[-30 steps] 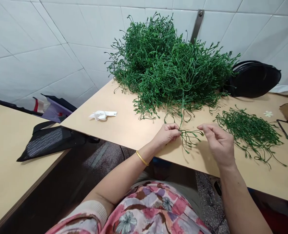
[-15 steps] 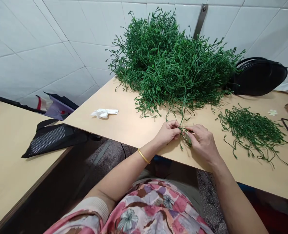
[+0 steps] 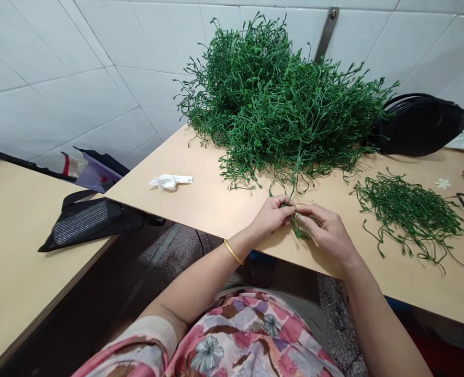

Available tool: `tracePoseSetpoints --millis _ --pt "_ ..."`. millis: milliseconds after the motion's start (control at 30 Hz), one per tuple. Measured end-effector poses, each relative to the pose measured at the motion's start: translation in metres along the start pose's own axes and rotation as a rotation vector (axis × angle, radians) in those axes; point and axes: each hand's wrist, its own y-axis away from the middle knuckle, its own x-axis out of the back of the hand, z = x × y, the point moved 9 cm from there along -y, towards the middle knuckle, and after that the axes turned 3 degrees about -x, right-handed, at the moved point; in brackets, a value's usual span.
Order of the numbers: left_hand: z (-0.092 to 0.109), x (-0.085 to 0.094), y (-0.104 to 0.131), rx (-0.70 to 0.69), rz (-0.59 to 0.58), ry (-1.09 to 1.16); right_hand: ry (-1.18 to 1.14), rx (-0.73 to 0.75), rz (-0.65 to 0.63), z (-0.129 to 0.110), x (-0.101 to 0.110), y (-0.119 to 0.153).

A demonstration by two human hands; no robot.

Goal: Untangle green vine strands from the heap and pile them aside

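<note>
My left hand (image 3: 273,214) pinches thin green plastic stems (image 3: 297,229) between thumb and forefinger, near the table's front edge. Their loose ends hang below the fingertips, while one strand runs up to a big tangled heap of green plastic stems (image 3: 279,104) with small budded tips. Close against the left fingertips, my right hand (image 3: 328,230) has its thumb and forefinger brought together on the same stems. The exact point of its grip is partly hidden. To the right of my right hand lies a smaller, flatter pile of such stems (image 3: 412,207).
A crumpled white tissue (image 3: 169,182) lies left on the table (image 3: 204,204). Back right sits a black bag (image 3: 422,125), with a pale flower piece (image 3: 442,183) in front. A black mesh bag (image 3: 82,222) rests at the second table's edge (image 3: 15,220). Behind is a tiled wall.
My right fingertips have shifted slightly against the left ones. The stem ends below my fingers, spread out before, now hang in a tighter bunch. The whole view has shifted slightly.
</note>
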Motion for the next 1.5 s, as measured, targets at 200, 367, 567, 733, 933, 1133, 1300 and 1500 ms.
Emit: tracePoseSetpoints --millis 200,367,567,733,933,1133,1300,1500 --pt "0.003 -0.004 0.002 0.007 -0.052 0.023 -0.546 -0.334 -0.034 0.037 -0.004 -0.004" --pt "0.006 -0.001 0.003 0.011 -0.022 0.082 -0.541 -0.374 -0.134 0.029 -0.010 -0.009" --pt "0.006 -0.001 0.003 -0.002 -0.009 0.041 -0.379 -0.336 -0.040 0.027 0.003 -0.003" --pt "0.009 0.002 0.003 -0.078 0.026 -0.040 0.154 -0.102 0.174 0.004 0.025 -0.001" --pt "0.016 0.004 0.002 -0.157 0.042 -0.067 -0.066 -0.112 0.039 0.004 0.002 -0.008" --pt "0.015 0.000 0.003 -0.099 0.006 -0.016 -0.215 -0.172 -0.038 0.015 -0.014 -0.014" --pt "0.014 0.002 0.003 -0.122 0.019 -0.115 -0.166 -0.239 0.013 0.021 -0.003 -0.014" --pt "0.009 0.002 -0.001 -0.152 0.035 -0.203 0.270 -0.077 0.006 -0.010 -0.008 -0.005"
